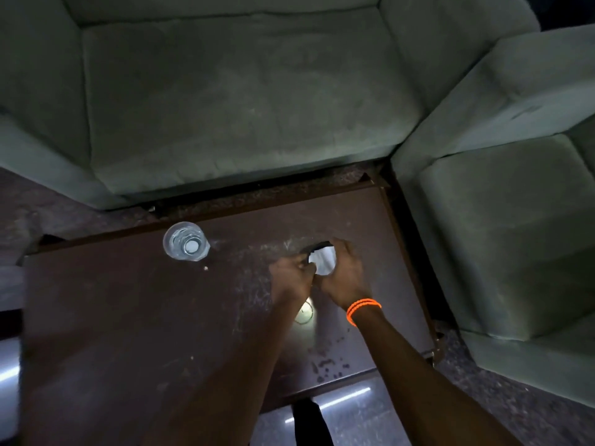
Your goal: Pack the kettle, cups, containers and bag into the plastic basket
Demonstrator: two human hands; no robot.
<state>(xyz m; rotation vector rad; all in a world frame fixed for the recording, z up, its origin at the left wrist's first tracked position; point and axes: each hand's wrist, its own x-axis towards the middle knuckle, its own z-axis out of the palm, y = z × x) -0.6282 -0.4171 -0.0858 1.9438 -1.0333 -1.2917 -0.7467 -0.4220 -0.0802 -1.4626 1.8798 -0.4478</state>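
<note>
Head view: right hand (344, 275) curled around a small white cup-like thing (323, 259), dark rim at its far side; left hand (291, 278) pinches its near-left edge. Both over the brown table (128, 317), right of centre. Clear glass cup (185, 241) stands far left, well apart.
</note>
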